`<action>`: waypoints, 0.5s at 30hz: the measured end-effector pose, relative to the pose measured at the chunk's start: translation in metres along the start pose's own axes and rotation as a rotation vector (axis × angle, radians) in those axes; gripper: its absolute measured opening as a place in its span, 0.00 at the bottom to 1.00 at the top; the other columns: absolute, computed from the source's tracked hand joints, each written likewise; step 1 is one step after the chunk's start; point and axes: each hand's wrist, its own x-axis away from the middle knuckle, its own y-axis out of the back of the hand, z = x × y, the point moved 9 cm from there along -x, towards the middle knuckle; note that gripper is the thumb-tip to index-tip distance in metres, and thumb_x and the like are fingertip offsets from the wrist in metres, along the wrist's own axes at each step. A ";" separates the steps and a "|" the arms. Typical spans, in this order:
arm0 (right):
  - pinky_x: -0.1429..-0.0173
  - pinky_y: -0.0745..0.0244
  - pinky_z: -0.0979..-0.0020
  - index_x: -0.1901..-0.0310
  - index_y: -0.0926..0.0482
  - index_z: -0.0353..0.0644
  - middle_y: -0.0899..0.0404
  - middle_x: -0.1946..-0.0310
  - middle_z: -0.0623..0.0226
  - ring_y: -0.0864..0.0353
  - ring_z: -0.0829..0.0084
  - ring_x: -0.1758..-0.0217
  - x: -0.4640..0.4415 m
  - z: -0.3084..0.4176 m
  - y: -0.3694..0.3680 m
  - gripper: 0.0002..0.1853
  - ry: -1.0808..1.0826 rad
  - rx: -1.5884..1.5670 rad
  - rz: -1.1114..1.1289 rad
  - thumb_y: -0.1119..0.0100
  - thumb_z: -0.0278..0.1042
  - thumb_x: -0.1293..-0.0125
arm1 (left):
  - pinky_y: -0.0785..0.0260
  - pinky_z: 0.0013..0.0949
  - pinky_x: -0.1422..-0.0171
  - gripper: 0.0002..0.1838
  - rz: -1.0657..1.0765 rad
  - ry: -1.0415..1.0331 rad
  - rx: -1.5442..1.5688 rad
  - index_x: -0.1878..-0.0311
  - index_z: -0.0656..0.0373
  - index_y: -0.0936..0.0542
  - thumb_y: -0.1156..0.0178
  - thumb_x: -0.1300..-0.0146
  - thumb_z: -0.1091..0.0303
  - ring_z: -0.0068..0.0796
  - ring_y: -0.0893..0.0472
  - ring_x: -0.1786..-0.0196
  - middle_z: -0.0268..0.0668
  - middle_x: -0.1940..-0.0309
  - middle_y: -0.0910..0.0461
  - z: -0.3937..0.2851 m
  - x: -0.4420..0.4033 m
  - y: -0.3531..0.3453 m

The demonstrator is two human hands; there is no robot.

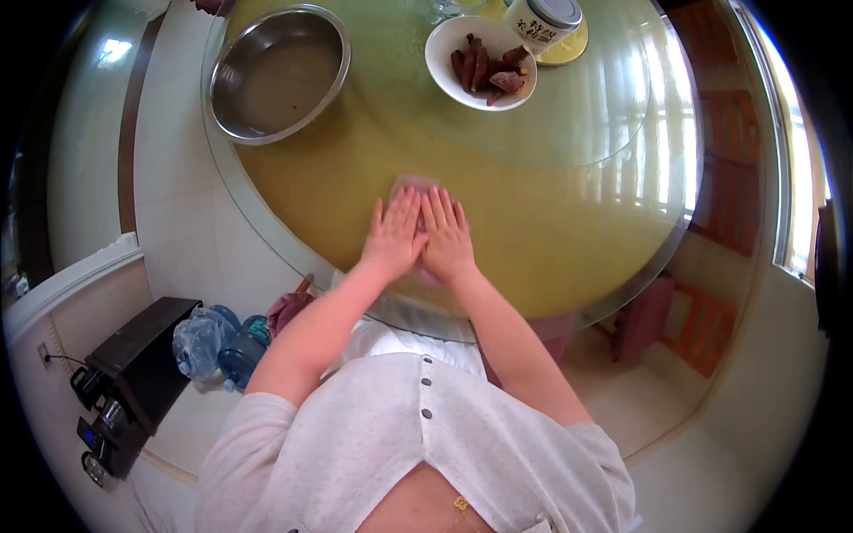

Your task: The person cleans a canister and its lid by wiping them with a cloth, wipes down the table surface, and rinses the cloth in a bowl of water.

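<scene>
On the glass-topped round table [551, 213], near its front edge, lies a pinkish cloth [414, 182]. My left hand [392, 238] rests flat on it, fingers stretched away from me. Beside it my right hand [447, 238] also presses flat on the cloth, its fingers extended and the two thumbs touching or nearly so. Most of the cloth is hidden under both palms; its far edge shows beyond my fingertips and a bit of it shows below the hands.
A steel basin [280, 75] with cloudy liquid stands at the table's left edge. At the back are a white bowl [444, 67] of reddish-brown sweet potatoes and a lidded jar [540, 27]. Large plastic bottles [240, 355] stand on the floor at left, near a black cabinet [147, 355].
</scene>
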 end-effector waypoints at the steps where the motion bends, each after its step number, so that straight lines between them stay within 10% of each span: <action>1: 0.22 0.61 0.57 0.30 0.43 0.39 0.49 0.26 0.56 0.54 0.60 0.23 -0.025 -0.001 0.004 0.33 0.013 0.043 -0.014 0.59 0.43 0.35 | 0.70 0.53 0.22 0.37 -0.027 0.060 -0.049 0.27 0.61 0.48 0.56 0.32 0.50 0.36 0.57 0.22 0.41 0.24 0.57 0.014 -0.019 0.008; 10: 0.21 0.66 0.58 0.29 0.47 0.39 0.52 0.26 0.57 0.58 0.61 0.21 0.016 0.031 -0.017 0.35 0.115 0.051 0.118 0.56 0.43 0.37 | 0.70 0.57 0.23 0.35 -0.013 0.155 0.038 0.26 0.60 0.52 0.58 0.31 0.54 0.35 0.57 0.22 0.39 0.24 0.56 0.013 0.042 0.011; 15: 0.22 0.64 0.55 0.29 0.48 0.38 0.52 0.26 0.55 0.56 0.58 0.22 0.037 0.063 -0.010 0.46 0.038 -0.331 0.044 0.39 0.48 0.46 | 0.46 0.53 0.31 0.18 -0.106 0.152 0.459 0.49 0.60 0.21 0.54 0.32 0.59 0.45 0.31 0.36 0.48 0.38 0.29 0.032 0.033 0.047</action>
